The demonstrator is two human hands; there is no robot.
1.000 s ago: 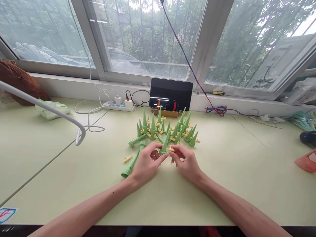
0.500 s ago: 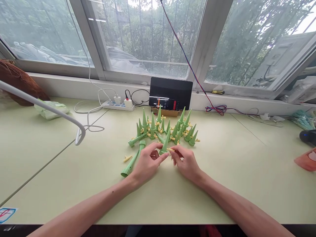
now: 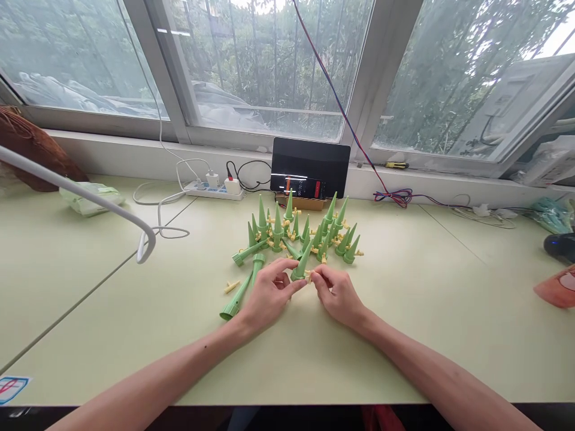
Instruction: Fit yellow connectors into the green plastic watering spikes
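Observation:
My left hand (image 3: 269, 290) is closed around the base of a green plant watering spike (image 3: 303, 261), which stands point up and leans a little right. My right hand (image 3: 336, 293) pinches a small yellow valve (image 3: 309, 276) against the right side of that spike's base; the fingertips partly hide it. Left of my left hand lie two loose green spikes, one of them a long spike (image 3: 233, 305) with its wide open end toward me. A loose yellow valve (image 3: 232, 287) rests beside them. Just beyond my hands stand several green spikes (image 3: 278, 224) with yellow valves on their sides.
At the back, a black tablet (image 3: 311, 164) leans on a cardboard stand. A white power strip (image 3: 215, 190) with plugs and cables sits left of it. A white curved lamp arm (image 3: 112, 209) reaches in from the left. A bundle of red-blue wires (image 3: 395, 197) lies at the back right.
My right hand has turned the yellow valve, which pointed sideways before and now shows only a small end at the spike's base. The spike tilts slightly more to the right.

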